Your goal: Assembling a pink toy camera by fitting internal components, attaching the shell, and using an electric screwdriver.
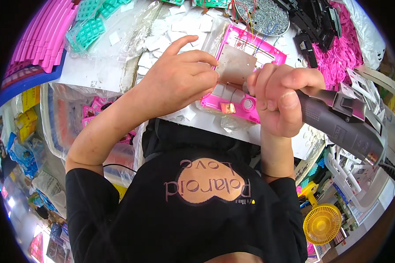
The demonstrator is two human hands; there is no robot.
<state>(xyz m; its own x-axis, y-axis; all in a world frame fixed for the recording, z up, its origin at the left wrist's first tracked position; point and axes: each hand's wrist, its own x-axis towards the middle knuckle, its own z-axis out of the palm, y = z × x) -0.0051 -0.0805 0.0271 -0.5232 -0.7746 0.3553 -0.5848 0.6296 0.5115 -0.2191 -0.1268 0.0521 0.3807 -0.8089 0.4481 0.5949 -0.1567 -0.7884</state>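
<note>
A pink plastic housing (274,55) lies in front of me on the white table, with a bare metal plate (235,65) set inside it. Over the housing's left side hovers or rests my left hand (184,76); its index finger is stretched out and the others bend loosely, fingertips at the plate's left edge. Its thumb is hidden. My right hand (278,96) is wrapped round a dark grey electric screwdriver (338,122), whose front end points left at the plate's lower right corner. A small copper-coloured piece (227,108) on a wire lies at the housing's near edge.
A round tray of screws (267,19) stands at the back, beside coloured wires. Black parts (316,26) and pink pieces (338,57) pile up at the right. Stacked pink panels (44,35), teal keypads (87,33) and white scraps (162,39) lie left. A yellow fan (321,223) stands lower right.
</note>
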